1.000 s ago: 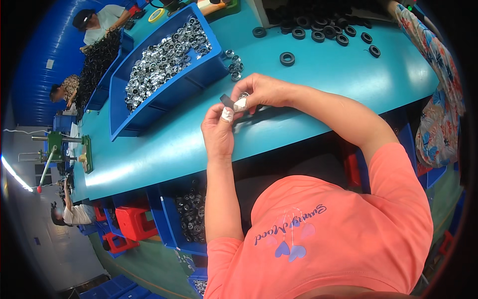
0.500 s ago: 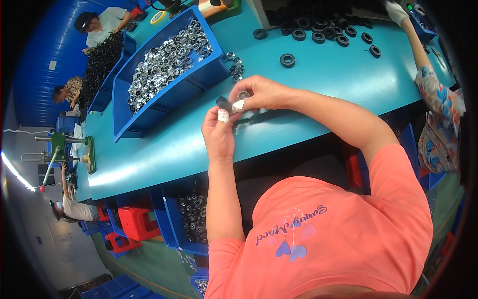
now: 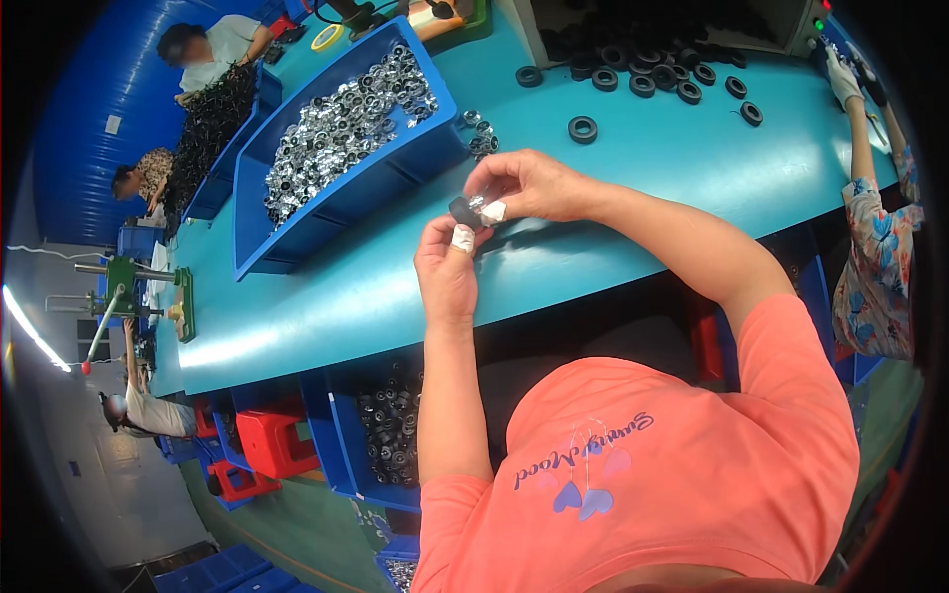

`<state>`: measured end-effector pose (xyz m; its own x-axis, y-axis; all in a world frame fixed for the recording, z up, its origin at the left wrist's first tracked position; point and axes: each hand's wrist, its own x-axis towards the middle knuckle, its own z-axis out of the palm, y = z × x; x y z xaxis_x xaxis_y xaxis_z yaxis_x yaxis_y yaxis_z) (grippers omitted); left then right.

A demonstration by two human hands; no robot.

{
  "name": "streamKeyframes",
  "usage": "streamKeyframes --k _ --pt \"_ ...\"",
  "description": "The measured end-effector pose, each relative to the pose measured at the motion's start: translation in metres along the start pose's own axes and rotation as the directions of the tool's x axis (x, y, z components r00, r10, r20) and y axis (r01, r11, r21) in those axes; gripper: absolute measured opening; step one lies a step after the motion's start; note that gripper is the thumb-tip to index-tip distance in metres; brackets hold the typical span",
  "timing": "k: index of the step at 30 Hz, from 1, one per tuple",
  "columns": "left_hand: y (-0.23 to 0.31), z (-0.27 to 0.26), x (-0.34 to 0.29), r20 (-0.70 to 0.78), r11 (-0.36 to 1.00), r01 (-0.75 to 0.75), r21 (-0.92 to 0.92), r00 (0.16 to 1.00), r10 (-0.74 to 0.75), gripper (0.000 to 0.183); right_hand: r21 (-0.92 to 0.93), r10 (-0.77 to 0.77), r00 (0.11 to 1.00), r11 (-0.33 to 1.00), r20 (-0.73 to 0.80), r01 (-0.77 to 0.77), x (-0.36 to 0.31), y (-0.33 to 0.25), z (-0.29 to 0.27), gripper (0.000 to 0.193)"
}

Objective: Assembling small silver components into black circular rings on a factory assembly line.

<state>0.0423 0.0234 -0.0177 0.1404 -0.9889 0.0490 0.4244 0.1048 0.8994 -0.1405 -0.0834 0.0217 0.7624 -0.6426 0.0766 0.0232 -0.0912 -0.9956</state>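
Both hands meet above the near edge of the teal table (image 3: 633,188), pinching one small part between them. The left hand (image 3: 447,269) comes up from below with its taped thumb raised, and its fingertips press against a small black rubber ring (image 3: 463,211). The right hand (image 3: 529,185) reaches in from the right, fingers curled down over a small shiny metal piece (image 3: 481,207) that sits tight against the ring; the two parts are so small and so covered by fingers that I cannot tell whether the metal piece is already seated inside the ring or only touching it. Both hands are clenched on this pair, held in the air just over the table top, not resting on it. Beyond the hands, up and to the left, stands a long blue bin (image 3: 395,168) heaped with shiny metal parts (image 3: 341,124), and a few loose ones lie just beside its right end. Farther back on the right, black rubber rings (image 3: 643,74) are scattered over the table, one lying apart from the rest. At the far right edge a gloved hand (image 3: 842,74) of another person works at the table's corner.
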Motion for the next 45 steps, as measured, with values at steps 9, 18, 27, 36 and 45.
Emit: streamKeyframes --k 9,18,27,36,45 --pt "0.008 0.014 -0.003 -0.028 0.999 0.028 0.023 0.999 -0.028 0.038 -0.269 -0.206 0.974 0.948 -0.099 0.173 -0.004 -0.002 0.005 0.026" --pt "0.000 0.021 -0.002 -0.034 0.970 -0.026 0.243 0.999 0.035 0.038 -0.440 -0.398 0.913 0.838 -0.090 0.322 -0.007 0.003 0.024 0.032" --pt "0.002 0.010 -0.004 -0.077 0.997 -0.025 0.077 0.997 0.030 0.029 -0.189 -0.072 0.997 0.979 0.019 0.074 -0.001 0.013 0.007 0.042" --pt "0.001 0.012 -0.005 -0.152 0.985 -0.050 0.164 0.985 0.076 0.026 -0.393 -0.256 0.966 0.890 -0.013 0.231 -0.009 0.002 0.023 0.030" --pt "0.006 0.020 -0.002 -0.170 0.990 0.000 0.140 0.985 0.024 0.034 -0.353 -0.087 0.995 0.933 -0.049 0.064 -0.004 0.005 0.015 0.032"
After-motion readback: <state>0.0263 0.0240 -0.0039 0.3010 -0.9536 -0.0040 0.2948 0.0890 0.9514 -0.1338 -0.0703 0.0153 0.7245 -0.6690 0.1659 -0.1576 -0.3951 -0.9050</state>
